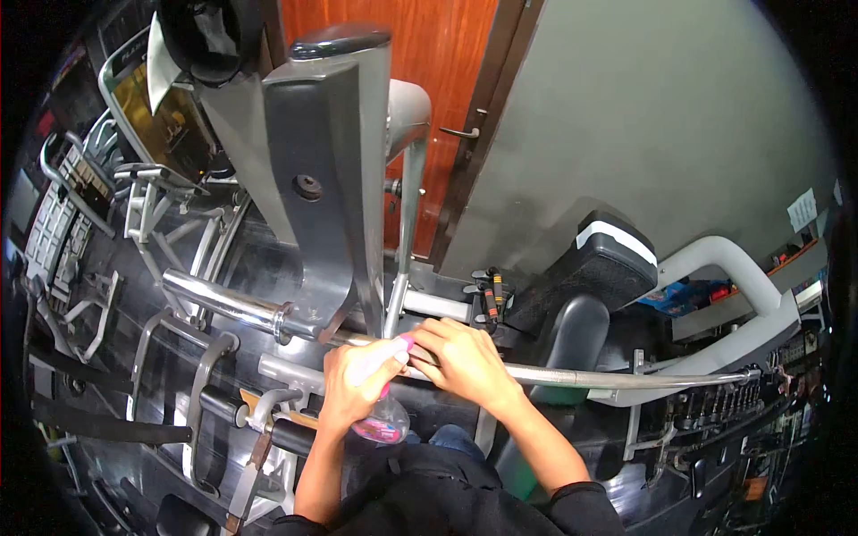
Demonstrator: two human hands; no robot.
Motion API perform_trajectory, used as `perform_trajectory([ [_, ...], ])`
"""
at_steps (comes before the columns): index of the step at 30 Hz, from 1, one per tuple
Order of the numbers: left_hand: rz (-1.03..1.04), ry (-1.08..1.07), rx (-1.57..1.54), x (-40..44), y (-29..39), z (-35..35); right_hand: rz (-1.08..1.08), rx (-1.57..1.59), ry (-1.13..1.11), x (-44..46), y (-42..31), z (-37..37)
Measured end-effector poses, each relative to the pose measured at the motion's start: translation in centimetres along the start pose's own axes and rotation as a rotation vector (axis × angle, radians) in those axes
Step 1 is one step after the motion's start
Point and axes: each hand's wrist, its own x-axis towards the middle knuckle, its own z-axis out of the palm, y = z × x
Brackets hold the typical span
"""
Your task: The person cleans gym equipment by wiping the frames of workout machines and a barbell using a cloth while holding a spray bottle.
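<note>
My left hand (359,380) is closed around the neck of a clear spray bottle (382,423), which has a white-and-pink trigger head and a pinkish label. The bottle's body hangs below the hand. My right hand (458,360) is curled over the metal barbell (590,380), its fingertips close against the pink nozzle. What those fingers grip is hidden, so I cannot tell whether they pinch the nozzle or hold the bar. The barbell runs across in front of me, past a grey machine upright (313,170).
A padded bench (572,335) stands right of centre, with a thick grey frame tube (715,268) beyond. Weight machines (161,205) fill the left side. A wooden door (393,18) and grey wall (626,116) lie ahead. Black-and-orange handles (493,295) rest near the wall.
</note>
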Motion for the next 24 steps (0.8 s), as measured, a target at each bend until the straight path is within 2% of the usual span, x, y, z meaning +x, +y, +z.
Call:
perform_trajectory([
  [4,0.042,0.020,-0.047,-0.1,-0.2,0.0,0.070,-0.081,-0.089,-3.2,0.1,-2.2],
  [7,0.024,-0.050,-0.065,0.1,-0.6,0.0,0.121,-0.157,-0.102,-6.0,0.4,-4.2],
  [9,0.143,0.005,-0.091,0.1,-1.3,0.4,0.141,-0.158,-0.137,-7.5,0.7,-4.7],
  [11,0.199,0.021,-0.097,0.1,-1.4,0.6,0.079,-0.205,-0.063,-8.4,1.2,-4.0],
  [13,0.259,0.043,-0.101,0.1,-1.5,0.5,0.011,-0.292,-0.084,-7.8,1.3,-2.7],
  [16,0.255,0.034,-0.153,-0.1,-1.5,0.5,-0.364,-0.379,-0.049,-5.1,1.8,-0.4],
  [19,0.192,-0.007,-0.263,-0.2,-1.2,0.2,-0.460,-0.417,0.053,-2.6,0.6,1.8],
  [21,0.157,0.108,-0.434,-0.3,-2.1,0.8,-0.467,-0.447,0.063,-2.5,0.1,2.2],
  [24,0.185,0.055,-0.349,-0.2,-2.6,0.5,-0.322,-0.486,0.026,-3.5,0.1,1.3],
])
